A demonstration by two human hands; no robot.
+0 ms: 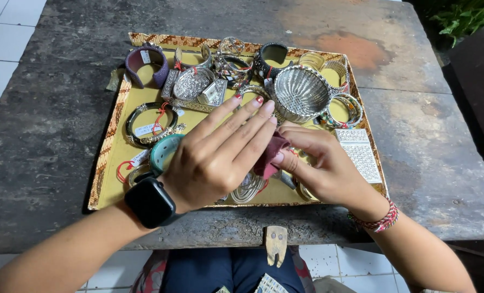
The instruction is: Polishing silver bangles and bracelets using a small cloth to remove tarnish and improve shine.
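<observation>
Your flat yellow tray (110, 163) sits on the dark table (46, 108) and is full of bangles, with a shiny silver bowl (300, 93) at the back. Your left hand (212, 160) lies flat with fingers spread over a dark red cloth (272, 154). Your right hand (320, 163) pinches that cloth. A teal bangle (163, 152) sits just beside your left hand.

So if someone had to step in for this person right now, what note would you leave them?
Left hand: open, fingers spread flat over the tray of bangles.
Right hand: pinching a dark red cloth against a piece that is mostly hidden beneath it.
The silver mesh bowl and the other bangles lie in the tray.
Which pieces have been wiped cannot be told; the hidden piece is the one in hand.
</observation>
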